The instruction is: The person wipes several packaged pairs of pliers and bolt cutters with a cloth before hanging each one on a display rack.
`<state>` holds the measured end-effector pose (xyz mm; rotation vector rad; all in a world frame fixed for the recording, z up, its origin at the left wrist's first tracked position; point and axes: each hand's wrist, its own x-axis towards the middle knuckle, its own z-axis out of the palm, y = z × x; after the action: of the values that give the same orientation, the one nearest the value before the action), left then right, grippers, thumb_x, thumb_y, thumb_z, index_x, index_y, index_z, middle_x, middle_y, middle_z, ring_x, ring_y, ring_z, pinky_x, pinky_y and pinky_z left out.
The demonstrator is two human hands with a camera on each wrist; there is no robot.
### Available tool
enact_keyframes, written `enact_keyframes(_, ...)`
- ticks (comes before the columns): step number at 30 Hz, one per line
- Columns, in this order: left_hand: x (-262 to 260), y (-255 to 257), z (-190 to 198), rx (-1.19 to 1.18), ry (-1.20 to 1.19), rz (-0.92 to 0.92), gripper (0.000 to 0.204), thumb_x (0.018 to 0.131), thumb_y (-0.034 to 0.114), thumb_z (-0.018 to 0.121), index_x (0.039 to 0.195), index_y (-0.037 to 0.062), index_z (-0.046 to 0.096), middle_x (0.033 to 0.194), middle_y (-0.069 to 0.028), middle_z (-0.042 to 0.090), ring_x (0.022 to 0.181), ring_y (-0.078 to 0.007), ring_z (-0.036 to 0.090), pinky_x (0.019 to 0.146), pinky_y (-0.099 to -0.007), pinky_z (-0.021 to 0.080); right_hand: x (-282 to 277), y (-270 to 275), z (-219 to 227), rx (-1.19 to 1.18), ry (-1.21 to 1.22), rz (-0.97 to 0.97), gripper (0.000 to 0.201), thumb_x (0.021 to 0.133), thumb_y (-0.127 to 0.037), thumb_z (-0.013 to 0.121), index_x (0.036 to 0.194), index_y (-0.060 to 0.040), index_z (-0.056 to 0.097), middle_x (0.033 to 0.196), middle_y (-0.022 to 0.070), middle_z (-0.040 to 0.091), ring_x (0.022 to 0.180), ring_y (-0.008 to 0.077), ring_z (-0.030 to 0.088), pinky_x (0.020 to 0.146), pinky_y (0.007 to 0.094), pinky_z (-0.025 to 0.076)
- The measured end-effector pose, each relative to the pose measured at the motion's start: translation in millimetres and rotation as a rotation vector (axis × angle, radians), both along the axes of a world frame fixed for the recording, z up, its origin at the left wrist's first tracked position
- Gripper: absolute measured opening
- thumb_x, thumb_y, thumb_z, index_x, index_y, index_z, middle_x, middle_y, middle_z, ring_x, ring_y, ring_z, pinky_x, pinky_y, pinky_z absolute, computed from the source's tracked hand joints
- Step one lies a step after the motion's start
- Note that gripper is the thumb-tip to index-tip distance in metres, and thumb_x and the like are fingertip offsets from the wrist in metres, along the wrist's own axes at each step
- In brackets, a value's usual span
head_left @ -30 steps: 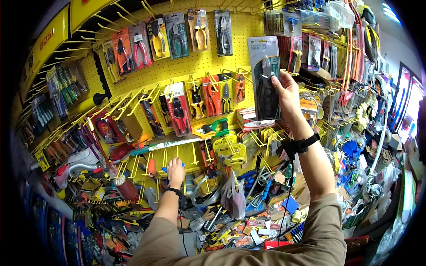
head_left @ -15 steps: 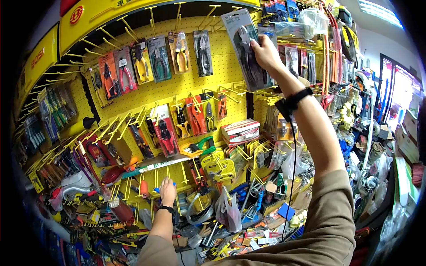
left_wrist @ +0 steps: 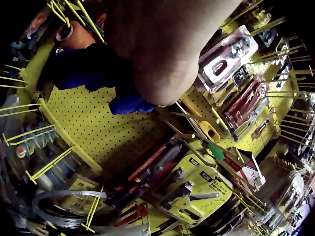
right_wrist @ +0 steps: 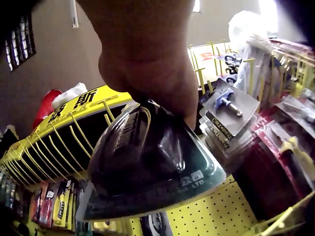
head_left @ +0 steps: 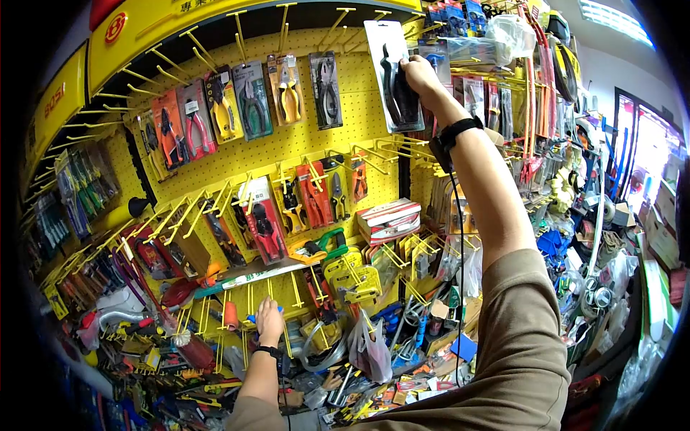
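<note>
My right hand [head_left: 420, 75] pinches the edge of a blister-packed pair of pliers [head_left: 393, 86], black-handled on a pale card, near upright. It is up at the top hook row, right of the other hanging pliers packs. The right wrist view shows the pack's clear plastic shell [right_wrist: 162, 152] from below, with the hand above it. Low on the pegboard, my left hand [head_left: 269, 322] grips a blue object [left_wrist: 93, 73], which sticks out on both sides of the fingers. The palm and shadow hide most of its form.
Packs of pliers [head_left: 253, 100] hang along the yellow pegboard [head_left: 356, 79]. Bare hooks [head_left: 241, 32] jut out above and below them. A red-and-white box [head_left: 388, 221] sits on the middle row's right. An orange cylinder [head_left: 230, 314] is left of my left hand. Loose tools crowd the bottom.
My right hand has carried the pliers pack up and left to the top row; it tilted midway and is now more upright. The left hand keeps its place, and the head view has tipped upward.
</note>
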<state>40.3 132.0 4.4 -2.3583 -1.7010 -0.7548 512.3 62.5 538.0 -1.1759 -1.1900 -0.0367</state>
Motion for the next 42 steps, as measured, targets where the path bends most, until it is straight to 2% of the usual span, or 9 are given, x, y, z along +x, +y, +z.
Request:
enact_keyframes(13, -1, -1, 1, 0.013, 0.001, -0.012, 0.034, 0.087, 0.02, 0.068, 0.113, -0.0002, 0.061, 0.142, -0.0166, 0.05, 0.128, -0.0325, 0.048, 0.104, -0.0441, 0.039, -10, 2, -12, 0.008, 0.05, 0.02, 0.038, 0.099, -0.023, 0.051, 0.121, 0.0076, 0.058, 0.112, 0.0172, 0.065, 0.101, 0.0218, 0.059, 0.09, 0.0347, 0.044)
enact_keyframes(19, -3, 0, 0, 0.021, 0.012, -0.012, 0.034, 0.087, 0.021, 0.067, 0.114, 0.0003, 0.061, 0.142, -0.0162, 0.05, 0.127, -0.0325, 0.049, 0.104, -0.044, 0.04, -16, 4, -5, 0.057, 0.028, -0.051, 0.046, 0.083, -0.019, 0.048, 0.112, 0.0154, 0.06, 0.105, 0.0288, 0.067, 0.096, 0.0363, 0.067, 0.082, 0.0411, 0.05)
enact_keyframes(26, -3, 3, -3, 0.001, 0.036, 0.001, 0.035, 0.087, 0.022, 0.068, 0.114, 0.0014, 0.06, 0.143, -0.0158, 0.05, 0.126, -0.0324, 0.05, 0.103, -0.0449, 0.04, -10, -2, -4, 0.063, 0.012, -0.093, 0.046, 0.085, -0.02, 0.048, 0.112, 0.0157, 0.059, 0.108, 0.0323, 0.065, 0.099, 0.0396, 0.066, 0.085, 0.0426, 0.049)
enact_keyframes(32, -1, 3, -1, -0.013, 0.015, 0.007, 0.036, 0.087, 0.023, 0.068, 0.115, 0.0018, 0.06, 0.143, -0.0152, 0.05, 0.125, -0.0324, 0.05, 0.103, -0.0444, 0.041, -19, -14, 10, -0.125, 0.065, 0.015, 0.041, 0.089, -0.015, 0.043, 0.113, 0.0139, 0.059, 0.105, 0.0306, 0.065, 0.095, 0.0371, 0.067, 0.082, 0.0464, 0.05)
enact_keyframes(34, -1, 1, 1, -0.016, 0.005, 0.008, 0.036, 0.087, 0.023, 0.068, 0.115, 0.0018, 0.06, 0.143, -0.0152, 0.05, 0.125, -0.0323, 0.05, 0.103, -0.0441, 0.041, -15, -10, 15, -0.151, 0.213, 0.212, 0.038, 0.09, -0.013, 0.041, 0.112, 0.0109, 0.061, 0.102, 0.0255, 0.067, 0.091, 0.0332, 0.067, 0.077, 0.0455, 0.05)
enact_keyframes(35, -1, 1, 1, -0.02, 0.011, 0.007, 0.036, 0.087, 0.023, 0.068, 0.115, 0.0018, 0.06, 0.143, -0.0151, 0.05, 0.124, -0.0324, 0.051, 0.103, -0.0439, 0.042, -26, -29, 19, -0.198, 0.219, 0.212, 0.023, 0.096, -0.016, 0.045, 0.101, 0.0013, 0.059, 0.089, 0.0143, 0.064, 0.074, 0.0237, 0.061, 0.065, 0.0407, 0.049)
enact_keyframes(36, -1, 2, 0, -0.025, 0.016, 0.008, 0.036, 0.087, 0.023, 0.068, 0.116, 0.0019, 0.06, 0.143, -0.0151, 0.05, 0.124, -0.0324, 0.051, 0.102, -0.0437, 0.042, -34, -42, 19, -0.094, 0.097, 0.192, 0.033, 0.095, -0.009, 0.04, 0.123, 0.0002, 0.054, 0.102, 0.015, 0.064, 0.077, 0.0218, 0.062, 0.067, 0.0398, 0.051)
enact_keyframes(39, -1, 3, 0, -0.027, 0.013, 0.008, 0.037, 0.087, 0.023, 0.068, 0.116, 0.0018, 0.06, 0.143, -0.0152, 0.05, 0.122, -0.0327, 0.052, 0.102, -0.0435, 0.042, -31, -44, 26, -0.153, 0.025, 0.157, 0.056, 0.091, -0.003, 0.033, 0.147, -0.0046, 0.039, 0.109, 0.016, 0.063, 0.083, 0.0193, 0.065, 0.072, 0.0385, 0.055)
enact_keyframes(42, -1, 2, 3, -0.037, 0.019, 0.015, 0.038, 0.087, 0.023, 0.069, 0.116, 0.0017, 0.06, 0.143, -0.0152, 0.05, 0.122, -0.0328, 0.052, 0.102, -0.0434, 0.042, -21, -35, 37, -0.224, -0.049, 0.101, 0.048, 0.091, -0.005, 0.034, 0.136, -0.0016, 0.051, 0.103, 0.0174, 0.065, 0.082, 0.0199, 0.065, 0.069, 0.0389, 0.054)
